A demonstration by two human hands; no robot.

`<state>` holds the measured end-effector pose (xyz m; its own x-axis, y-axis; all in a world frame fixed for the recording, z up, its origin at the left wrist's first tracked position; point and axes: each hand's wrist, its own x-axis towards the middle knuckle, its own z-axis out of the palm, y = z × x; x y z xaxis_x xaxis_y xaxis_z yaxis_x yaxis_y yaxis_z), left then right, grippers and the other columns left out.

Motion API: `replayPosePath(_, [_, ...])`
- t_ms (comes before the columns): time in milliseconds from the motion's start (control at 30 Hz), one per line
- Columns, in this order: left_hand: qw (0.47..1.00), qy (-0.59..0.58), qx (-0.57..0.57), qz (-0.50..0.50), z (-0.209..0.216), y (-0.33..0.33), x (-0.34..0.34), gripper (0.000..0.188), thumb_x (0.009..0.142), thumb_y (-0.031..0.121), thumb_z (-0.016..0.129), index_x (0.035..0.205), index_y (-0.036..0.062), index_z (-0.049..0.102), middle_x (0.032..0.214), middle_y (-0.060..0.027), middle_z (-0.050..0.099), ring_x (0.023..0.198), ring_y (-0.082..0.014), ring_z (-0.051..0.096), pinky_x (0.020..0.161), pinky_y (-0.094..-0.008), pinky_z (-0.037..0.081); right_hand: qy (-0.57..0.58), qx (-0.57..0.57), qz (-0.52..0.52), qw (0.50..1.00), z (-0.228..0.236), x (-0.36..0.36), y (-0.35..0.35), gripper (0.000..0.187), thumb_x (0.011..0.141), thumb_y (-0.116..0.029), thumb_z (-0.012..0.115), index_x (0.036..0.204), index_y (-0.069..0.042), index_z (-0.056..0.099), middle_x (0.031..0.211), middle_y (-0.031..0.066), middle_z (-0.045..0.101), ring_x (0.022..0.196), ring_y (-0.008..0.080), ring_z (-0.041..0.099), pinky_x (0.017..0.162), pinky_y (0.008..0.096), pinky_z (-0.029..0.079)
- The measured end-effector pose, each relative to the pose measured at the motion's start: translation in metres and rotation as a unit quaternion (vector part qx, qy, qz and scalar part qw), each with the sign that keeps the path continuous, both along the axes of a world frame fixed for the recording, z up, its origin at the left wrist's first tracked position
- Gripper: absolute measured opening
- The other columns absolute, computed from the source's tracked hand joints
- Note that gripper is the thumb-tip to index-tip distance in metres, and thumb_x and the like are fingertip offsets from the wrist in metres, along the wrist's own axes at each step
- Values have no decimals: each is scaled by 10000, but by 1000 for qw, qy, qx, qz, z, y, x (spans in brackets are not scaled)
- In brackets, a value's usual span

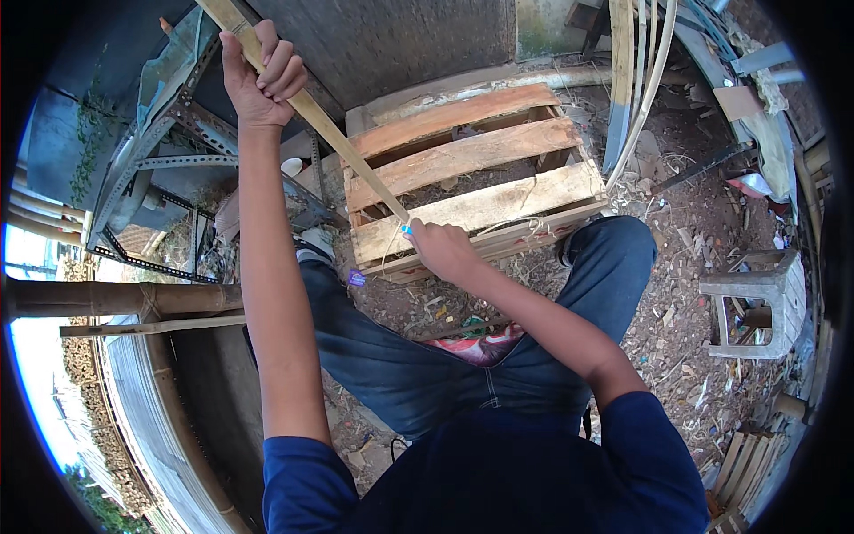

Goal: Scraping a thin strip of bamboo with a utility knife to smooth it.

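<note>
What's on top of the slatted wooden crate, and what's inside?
Thin pale strands curl over the crate near the right hand; a long strip slants across the crate's left end. Through gaps, littered ground shows; slats hide the rest.

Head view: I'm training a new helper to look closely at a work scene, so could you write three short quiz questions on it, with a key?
1. Multiple choice: what does the person's left hand grip?
a) a hammer
b) a long flat strip
c) a bottle

2. True or false: in the picture, the right hand is lower than the left hand.

3. Fill in the blank: the slatted wooden crate is in front of the person, while the pale grey stool is on the person's ____ side.

Key: 1. b; 2. true; 3. right.
</note>
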<state>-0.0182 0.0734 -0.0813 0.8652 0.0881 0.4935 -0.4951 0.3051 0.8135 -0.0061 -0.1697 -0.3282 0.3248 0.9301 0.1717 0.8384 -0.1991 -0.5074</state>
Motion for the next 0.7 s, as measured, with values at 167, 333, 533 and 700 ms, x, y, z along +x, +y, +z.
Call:
replayPosePath(167, [998,-9,-17,-55,1,0,1,531,922,590,498,723,116,367,457,70,305,343,-21,244,332,-161,215,-23,35,-24,999,-8,19,42,249,969,-246,481,893,-11,512,646,176,631,641,366,664,574,476,534])
replayPosePath(333, [996,-15,-17,-86,3,-6,18,531,927,589,490,724,113,373,462,70,304,347,-20,248,338,-157,221,-17,-26,-25,999,-71,20,43,105,878,-107,517,872,-6,547,678,168,664,594,330,676,532,439,547])
replayPosePath(533, [998,17,7,56,0,-16,12,513,964,567,428,731,113,376,488,74,273,368,-15,217,336,-152,204,2,4,-29,1000,11,13,52,180,930,-171,486,910,0,540,691,183,664,657,347,686,580,467,548])
replayPosePath(700, [1000,15,19,0,2,-21,30,510,971,569,405,741,114,378,497,75,271,378,-11,220,336,-150,196,-6,-58,-4,998,-55,21,46,238,975,-218,442,933,3,519,688,212,657,655,379,674,584,497,536])
